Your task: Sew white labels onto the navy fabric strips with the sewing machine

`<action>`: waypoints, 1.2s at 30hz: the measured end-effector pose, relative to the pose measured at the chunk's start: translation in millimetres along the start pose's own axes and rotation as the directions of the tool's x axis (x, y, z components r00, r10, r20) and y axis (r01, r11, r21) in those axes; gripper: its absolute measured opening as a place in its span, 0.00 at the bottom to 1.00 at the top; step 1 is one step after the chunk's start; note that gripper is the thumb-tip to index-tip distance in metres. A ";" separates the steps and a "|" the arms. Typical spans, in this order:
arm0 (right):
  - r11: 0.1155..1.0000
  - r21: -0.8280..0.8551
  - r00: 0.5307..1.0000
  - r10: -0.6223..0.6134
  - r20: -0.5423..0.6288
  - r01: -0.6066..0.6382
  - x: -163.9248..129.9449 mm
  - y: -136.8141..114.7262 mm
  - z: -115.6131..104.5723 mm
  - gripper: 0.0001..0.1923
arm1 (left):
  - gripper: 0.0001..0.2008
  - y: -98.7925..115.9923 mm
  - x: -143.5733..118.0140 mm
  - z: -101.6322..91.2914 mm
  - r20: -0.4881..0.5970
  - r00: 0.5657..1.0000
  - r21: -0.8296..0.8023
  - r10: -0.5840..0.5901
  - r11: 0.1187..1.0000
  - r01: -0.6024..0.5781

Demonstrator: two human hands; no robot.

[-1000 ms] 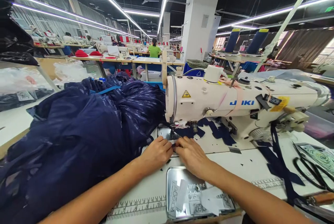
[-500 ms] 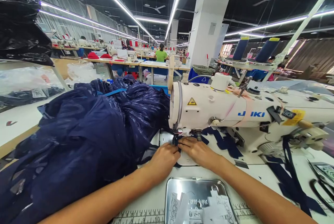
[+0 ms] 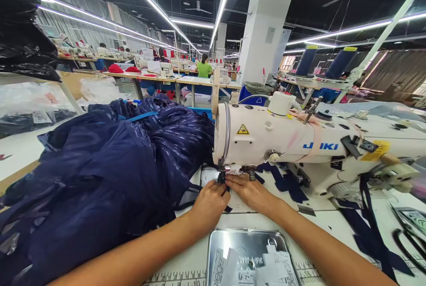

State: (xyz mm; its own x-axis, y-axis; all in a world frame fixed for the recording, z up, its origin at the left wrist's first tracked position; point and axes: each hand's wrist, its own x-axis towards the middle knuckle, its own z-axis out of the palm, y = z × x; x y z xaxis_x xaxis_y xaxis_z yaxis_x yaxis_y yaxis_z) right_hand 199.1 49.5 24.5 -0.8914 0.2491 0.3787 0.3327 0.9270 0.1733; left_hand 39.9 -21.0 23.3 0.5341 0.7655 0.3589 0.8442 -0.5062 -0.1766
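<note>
At the needle of a white sewing machine (image 3: 262, 133), my two hands are close together over a small piece of navy fabric (image 3: 228, 209), mostly hidden under them. My left hand (image 3: 212, 199) has its fingers bent and closed on the fabric just in front of the presser foot (image 3: 221, 176). To its right, my right hand (image 3: 248, 192) pinches the fabric's edge, its fingertips pointing left toward the foot. A large heap of navy mesh garments (image 3: 133, 166) lies left of the machine, partly against the needle plate.
A metal tray (image 3: 213, 244) with white printed labels (image 3: 278, 268) lies before me. Navy scraps (image 3: 294, 186) and strips (image 3: 369, 237) are on the right, near black-handled scissors (image 3: 411, 248). Two navy thread cones (image 3: 306, 61) stand behind. A person in green (image 3: 204, 69) sits farther off.
The view has shifted slightly. My hands stay by the presser foot, with the left fingers a little closer to it; less navy fabric shows below them.
</note>
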 end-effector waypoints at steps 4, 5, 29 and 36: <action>1.000 -0.019 0.999 0.000 -0.035 -0.001 0.5 0.5 2.7 0.16 | 0.07 0.7 2.6 3.6 -0.032 0.999 0.044 -0.005 0.999 0.006; 1.000 -0.021 0.999 0.001 -0.039 -0.002 0.4 0.8 3.8 0.16 | 0.06 0.7 3.4 4.6 -0.049 0.999 0.057 -0.008 0.998 0.011; 0.988 0.075 0.989 0.141 -0.042 -0.138 3.7 5.6 0.6 0.14 | 0.08 -8.3 5.1 4.1 -0.138 0.990 0.036 0.002 0.999 0.003; 0.958 0.236 0.985 0.147 0.091 -0.164 1.9 -8.7 -12.2 0.14 | 0.16 -44.6 -9.0 -12.0 0.036 0.997 -0.256 0.071 0.965 -0.059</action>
State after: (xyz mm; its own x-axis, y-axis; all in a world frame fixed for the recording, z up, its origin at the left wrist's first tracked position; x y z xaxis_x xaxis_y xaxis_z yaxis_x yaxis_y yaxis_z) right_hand 198.3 38.5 34.7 -0.8572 0.4069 0.3157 0.3926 0.9130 -0.1107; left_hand -3.1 -10.1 38.9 0.5939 0.7414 0.3125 0.7709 -0.6355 0.0426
